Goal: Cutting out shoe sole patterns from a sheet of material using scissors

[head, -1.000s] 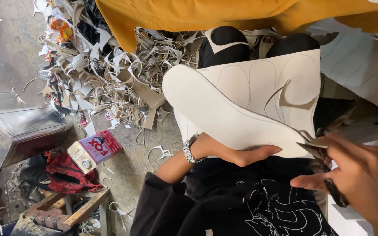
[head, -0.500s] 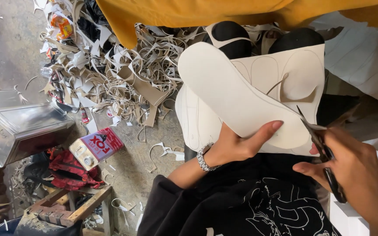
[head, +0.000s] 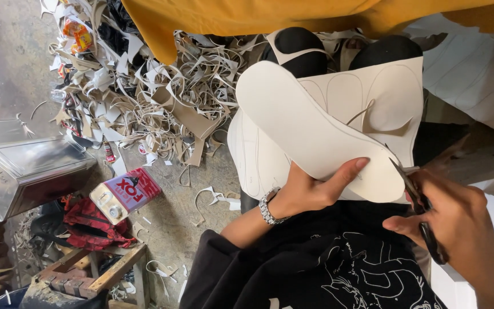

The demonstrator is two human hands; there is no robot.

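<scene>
A bare concrete floor (head: 12,63) is seen from above, strewn at the upper left with a heap of pale offcuts (head: 144,97). A metal box (head: 27,174) stands at the left edge, and just right of it a red and white can (head: 126,194) lies on its side, near a red cloth (head: 90,223) and a wooden frame (head: 101,274). A yellow cloth (head: 315,14) is stretched across the top of the view.

In the middle, a cream sheet (head: 373,103) marked with curved outlines is held up over the lap. In front of it lies a sole-shaped piece (head: 304,131), tilted from the upper left down to the lower right. This piece is pinched by the left hand (head: 310,191), whose thumb is pressed on its front face near the lower edge; the other fingers are hidden behind it. A metal watch (head: 269,206) is worn on that wrist.

Dark scissors (head: 415,197) are gripped by the right hand (head: 458,214), the fingers closed around the handles. The blade tips are set at the lower right end of the piece; whether they are parted cannot be told. A black printed top (head: 338,269) fills the bottom of the view.
</scene>
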